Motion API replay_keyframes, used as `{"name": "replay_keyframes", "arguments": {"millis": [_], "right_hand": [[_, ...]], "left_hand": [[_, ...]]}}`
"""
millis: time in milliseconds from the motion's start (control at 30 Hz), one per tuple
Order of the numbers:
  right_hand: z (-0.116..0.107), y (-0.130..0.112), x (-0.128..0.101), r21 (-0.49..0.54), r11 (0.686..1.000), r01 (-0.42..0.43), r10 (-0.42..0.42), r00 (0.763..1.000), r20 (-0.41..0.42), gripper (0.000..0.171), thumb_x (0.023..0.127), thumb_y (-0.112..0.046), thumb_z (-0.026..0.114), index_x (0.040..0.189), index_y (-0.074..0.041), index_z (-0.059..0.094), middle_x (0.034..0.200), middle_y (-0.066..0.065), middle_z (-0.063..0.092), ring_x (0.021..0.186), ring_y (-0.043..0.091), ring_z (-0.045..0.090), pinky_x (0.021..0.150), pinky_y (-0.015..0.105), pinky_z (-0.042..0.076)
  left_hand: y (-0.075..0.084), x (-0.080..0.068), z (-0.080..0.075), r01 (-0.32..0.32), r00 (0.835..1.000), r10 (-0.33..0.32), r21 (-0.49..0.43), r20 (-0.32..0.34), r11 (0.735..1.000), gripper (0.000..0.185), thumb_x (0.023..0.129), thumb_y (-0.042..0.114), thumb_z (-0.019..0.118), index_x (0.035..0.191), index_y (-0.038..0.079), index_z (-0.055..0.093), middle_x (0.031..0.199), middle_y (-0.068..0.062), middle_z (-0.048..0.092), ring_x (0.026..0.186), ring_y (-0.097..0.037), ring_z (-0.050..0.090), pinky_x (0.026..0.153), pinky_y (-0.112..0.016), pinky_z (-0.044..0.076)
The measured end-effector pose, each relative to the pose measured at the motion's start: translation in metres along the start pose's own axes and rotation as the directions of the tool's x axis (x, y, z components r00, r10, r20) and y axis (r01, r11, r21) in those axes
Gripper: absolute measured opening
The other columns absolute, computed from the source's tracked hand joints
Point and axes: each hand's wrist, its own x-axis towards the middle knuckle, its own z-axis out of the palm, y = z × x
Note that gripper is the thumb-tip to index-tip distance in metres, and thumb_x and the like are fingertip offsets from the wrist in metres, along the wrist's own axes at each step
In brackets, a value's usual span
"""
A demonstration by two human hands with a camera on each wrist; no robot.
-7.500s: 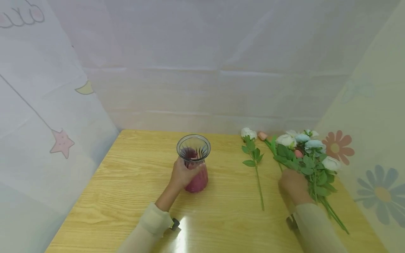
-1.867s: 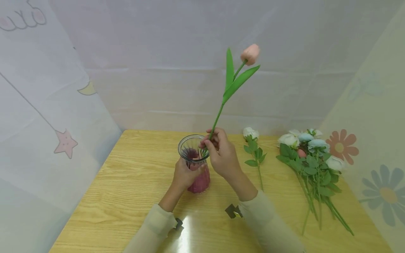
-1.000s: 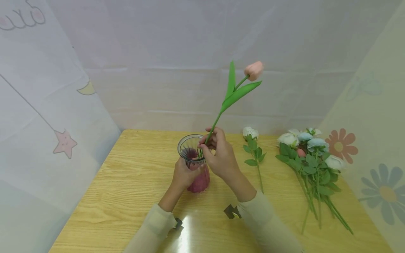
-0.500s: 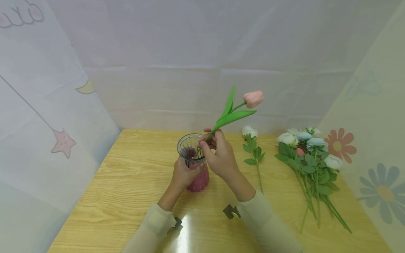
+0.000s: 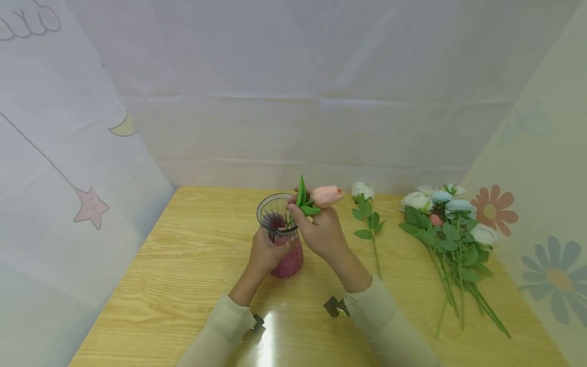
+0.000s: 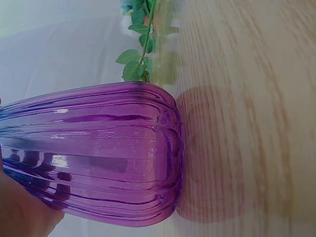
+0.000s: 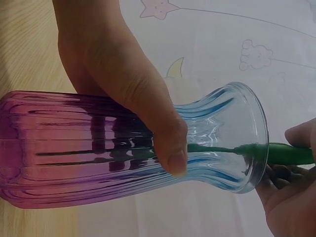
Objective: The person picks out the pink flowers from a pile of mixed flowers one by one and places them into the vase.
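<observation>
A ribbed glass vase, purple at the base and clear at the rim, stands upright on the wooden table. My left hand grips the vase round its narrow middle; its thumb lies across the glass. My right hand pinches the green stem of a pink tulip just at the vase rim. The stem runs down inside the vase. The bloom and leaves sit right above my right hand. The left wrist view shows the purple vase base.
A single white flower stem lies on the table right of the vase. Farther right lies a bunch of white, blue and pink flowers. White printed cloth walls close in the back and both sides.
My right hand has pushed the tulip down into the vase; the bloom dropped from high above to just over the rim. My left hand has kept its grip on the vase.
</observation>
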Motion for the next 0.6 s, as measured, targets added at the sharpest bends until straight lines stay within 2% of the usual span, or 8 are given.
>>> {"name": "replay_keyframes", "arguments": {"millis": [133, 267, 400, 600], "right_hand": [[-0.0014, 0.0013, -0.0011, 0.027, 1.000, 0.017, -0.017, 1.000, 0.002, 0.028, 0.098, -0.004, 0.064, 0.122, 0.008, 0.058, 0.110, 0.016, 0.069, 0.106, 0.029, 0.068, 0.092, 0.034, 0.058], [-0.0045, 0.0021, -0.0032, 0.022, 1.000, 0.003, -0.003, 1.000, -0.009, 0.033, 0.096, -0.006, 0.068, 0.124, 0.007, 0.057, 0.117, 0.021, 0.066, 0.111, 0.034, 0.065, 0.098, 0.041, 0.055], [-0.0079, 0.0048, -0.0056, -0.051, 0.998, -0.023, 0.022, 1.000, -0.005, 0.041, 0.094, -0.009, 0.071, 0.129, 0.007, 0.055, 0.127, 0.021, 0.063, 0.119, 0.037, 0.062, 0.104, 0.048, 0.051], [-0.0099, 0.0070, -0.0090, -0.181, 0.982, -0.050, 0.063, 0.996, 0.068, 0.050, 0.096, -0.017, 0.070, 0.137, 0.005, 0.052, 0.136, 0.022, 0.058, 0.127, 0.037, 0.058, 0.108, 0.052, 0.046]], "left_hand": [[0.0003, -0.0009, 0.0003, -0.004, 1.000, 0.004, -0.004, 0.004, 1.000, 0.059, 0.080, 0.012, 0.082, 0.129, 0.004, 0.050, 0.118, -0.016, 0.066, 0.113, -0.032, 0.065, 0.100, -0.051, 0.053], [-0.0006, -0.0010, 0.0002, -0.028, 1.000, 0.028, 0.003, 0.014, 1.000, 0.061, 0.081, 0.015, 0.082, 0.131, 0.005, 0.048, 0.121, -0.014, 0.066, 0.115, -0.031, 0.064, 0.101, -0.050, 0.053], [-0.0011, -0.0012, -0.0002, -0.037, 0.999, 0.037, 0.004, 0.015, 0.999, 0.061, 0.082, 0.017, 0.082, 0.132, 0.005, 0.048, 0.121, -0.013, 0.066, 0.116, -0.031, 0.064, 0.101, -0.049, 0.053], [-0.0009, -0.0005, -0.0006, -0.030, 1.000, 0.030, -0.016, 0.006, 0.999, 0.059, 0.081, 0.016, 0.084, 0.128, 0.005, 0.050, 0.118, -0.015, 0.066, 0.112, -0.030, 0.064, 0.098, -0.048, 0.055]]}}
